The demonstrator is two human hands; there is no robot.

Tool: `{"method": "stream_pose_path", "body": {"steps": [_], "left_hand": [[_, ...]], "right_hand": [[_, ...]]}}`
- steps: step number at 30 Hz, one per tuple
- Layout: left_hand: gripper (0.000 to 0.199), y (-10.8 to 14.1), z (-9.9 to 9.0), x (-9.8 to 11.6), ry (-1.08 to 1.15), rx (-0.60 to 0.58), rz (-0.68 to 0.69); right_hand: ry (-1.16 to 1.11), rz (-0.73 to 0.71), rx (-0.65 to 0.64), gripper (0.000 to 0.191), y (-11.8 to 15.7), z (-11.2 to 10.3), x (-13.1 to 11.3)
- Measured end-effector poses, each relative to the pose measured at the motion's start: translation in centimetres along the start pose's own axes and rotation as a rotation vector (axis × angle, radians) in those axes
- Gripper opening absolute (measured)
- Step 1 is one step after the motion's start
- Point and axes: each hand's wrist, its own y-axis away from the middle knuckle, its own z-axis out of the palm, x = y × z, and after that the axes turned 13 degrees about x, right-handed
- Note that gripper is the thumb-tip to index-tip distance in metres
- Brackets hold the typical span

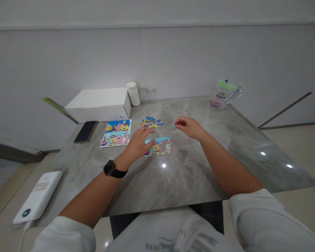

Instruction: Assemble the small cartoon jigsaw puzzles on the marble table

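Observation:
A partly assembled cartoon puzzle lies on the grey marble table. My left hand, with a black watch on its wrist, hovers over the puzzle's left end, fingers apart and nothing in them. To the right, my right hand pinches a small teal puzzle piece between thumb and fingertips. Behind the puzzle is a pile of loose pieces. A few single pieces lie below my right hand. Left of my left hand rests a printed picture sheet with two cartoon scenes.
At the back left are a white box, a white bottle and clear glasses. A phone and a white power bank with a cable lie on the left. A plastic bag sits at the back right.

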Motion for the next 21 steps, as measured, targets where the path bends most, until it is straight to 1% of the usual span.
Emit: {"method": "stream_pose_path", "body": {"steps": [2, 5, 8, 10, 14, 21], "left_hand": [[0.031, 0.0, 0.5, 0.3, -0.043, -0.029, 0.038], [0.026, 1.2, 1.6, 0.1, -0.051, -0.04, 0.077], [0.026, 2.8, 2.2, -0.8, -0.059, -0.043, 0.058], [0.03, 3.5, 2.2, -1.4, -0.05, -0.077, 0.066], [0.033, 3.8, 1.9, -2.0, -0.025, -0.103, 0.054], [0.038, 3.9, 2.3, -1.7, -0.001, -0.164, 0.086]], "right_hand": [[-0.001, -0.023, 0.003, 0.011, -0.5, 0.9, -1.0], [0.013, -0.047, -0.036, 0.01, -0.4, 2.7, -1.6], [0.069, -0.077, -0.094, 0.008, 0.2, 4.5, -1.2], [0.098, -0.097, -0.122, 0.008, 0.6, 5.4, -0.7], [0.128, -0.095, -0.168, 0.01, 1.1, 6.3, 0.0], [0.163, -0.064, -0.227, 0.013, 1.3, 6.7, 0.1]]}}
